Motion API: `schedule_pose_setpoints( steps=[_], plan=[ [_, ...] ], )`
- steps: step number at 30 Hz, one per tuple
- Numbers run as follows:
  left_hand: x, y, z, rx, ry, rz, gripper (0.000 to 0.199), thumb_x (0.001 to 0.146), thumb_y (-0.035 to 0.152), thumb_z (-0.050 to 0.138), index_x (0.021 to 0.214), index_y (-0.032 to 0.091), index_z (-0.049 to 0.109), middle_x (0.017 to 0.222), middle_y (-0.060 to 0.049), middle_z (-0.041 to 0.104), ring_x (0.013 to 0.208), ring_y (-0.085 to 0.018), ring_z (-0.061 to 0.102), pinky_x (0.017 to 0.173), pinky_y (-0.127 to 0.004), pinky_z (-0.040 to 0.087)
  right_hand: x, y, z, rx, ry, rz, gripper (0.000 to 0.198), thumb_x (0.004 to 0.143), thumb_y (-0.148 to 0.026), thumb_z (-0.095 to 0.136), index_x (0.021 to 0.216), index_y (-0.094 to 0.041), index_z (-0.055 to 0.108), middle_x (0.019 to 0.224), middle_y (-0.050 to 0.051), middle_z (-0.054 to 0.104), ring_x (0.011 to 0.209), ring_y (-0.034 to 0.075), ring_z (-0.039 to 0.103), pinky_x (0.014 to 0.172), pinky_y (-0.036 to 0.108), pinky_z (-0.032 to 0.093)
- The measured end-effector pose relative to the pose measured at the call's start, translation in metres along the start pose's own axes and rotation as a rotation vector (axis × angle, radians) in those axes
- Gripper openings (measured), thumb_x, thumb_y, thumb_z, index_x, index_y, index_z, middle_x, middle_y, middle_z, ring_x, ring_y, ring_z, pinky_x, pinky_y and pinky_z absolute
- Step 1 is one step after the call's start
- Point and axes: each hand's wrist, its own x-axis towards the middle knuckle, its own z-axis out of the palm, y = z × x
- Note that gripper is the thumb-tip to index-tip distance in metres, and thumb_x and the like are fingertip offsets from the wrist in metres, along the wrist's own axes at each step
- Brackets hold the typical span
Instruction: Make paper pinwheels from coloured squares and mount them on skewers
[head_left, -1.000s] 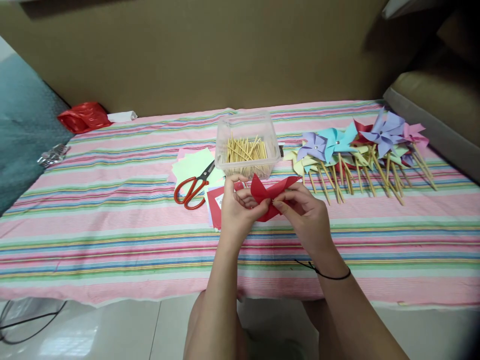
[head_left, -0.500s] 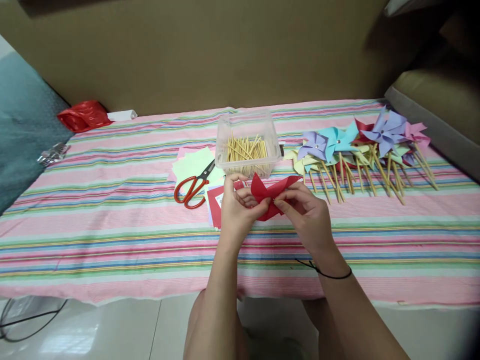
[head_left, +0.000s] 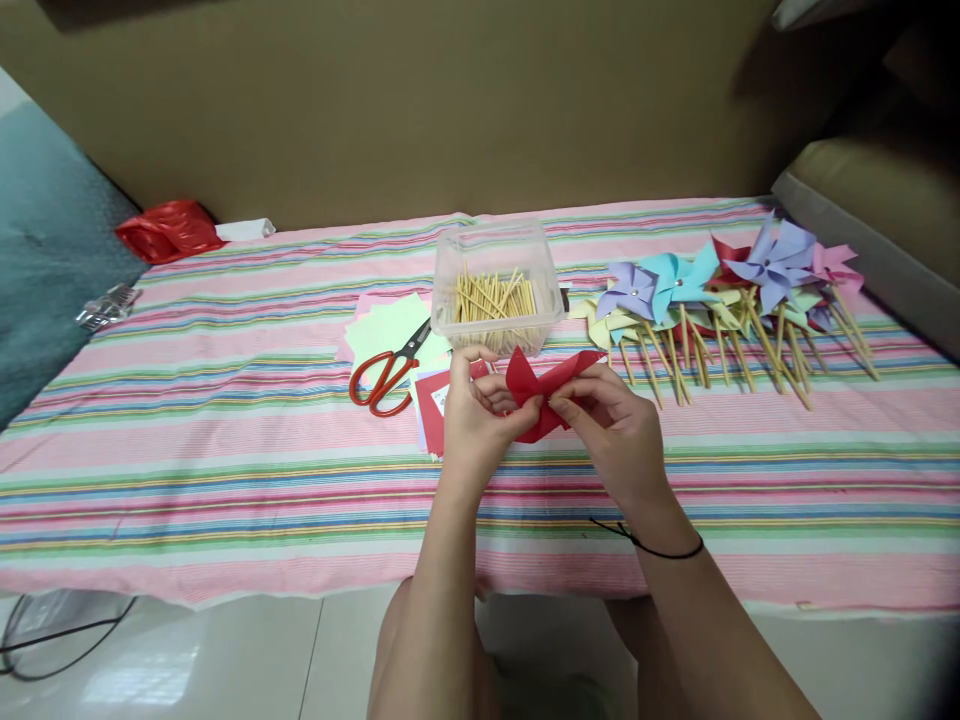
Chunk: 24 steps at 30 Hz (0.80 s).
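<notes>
A folded red paper pinwheel (head_left: pixel 534 385) is held up between my two hands, above the striped cloth. My left hand (head_left: pixel 484 415) pinches its left side, thumb close to the centre. From the right, my right hand (head_left: pixel 619 430) grips it with thumb and fingers near the middle; something small and pale shows at the thumb tip, too small to make out. Just beyond my hands stands a clear plastic box (head_left: pixel 495 235) of thin wooden sticks (head_left: pixel 491 300). Orange-handled scissors (head_left: pixel 386 375) lie left of my left hand, on pale green paper (head_left: pixel 390 328).
Several finished pinwheels (head_left: pixel 679 285) on sticks are heaped at the right. A red card (head_left: pixel 431 420) lies partly under my left hand. At the back left are a red plastic bag (head_left: pixel 171 232) and a clear wrapper (head_left: pixel 107 308). The striped cloth (head_left: pixel 225 440) covers the surface.
Almost nothing differs. Both hands keep their hold on the red pinwheel, and the view has shifted very slightly.
</notes>
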Motion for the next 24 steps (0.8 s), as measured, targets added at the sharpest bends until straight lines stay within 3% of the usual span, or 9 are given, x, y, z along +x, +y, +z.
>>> schedule_pose_setpoints(
  steps=[24],
  plan=[
    [-0.002, 0.0019, 0.0015, 0.005, 0.036, 0.011, 0.05, 0.06, 0.011, 0.076, 0.09, 0.025, 0.039, 0.063, 0.008, 0.069, 0.053, -0.01, 0.062, 0.057, -0.021, 0.048, -0.0052, -0.005, 0.0075, -0.104, 0.104, -0.042, 0.01, 0.081, -0.018, 0.065, 0.073, -0.022, 0.067, 0.082, 0.003, 0.061, 0.08, 0.019, 0.059, 0.068, 0.032, 0.05]
  ],
)
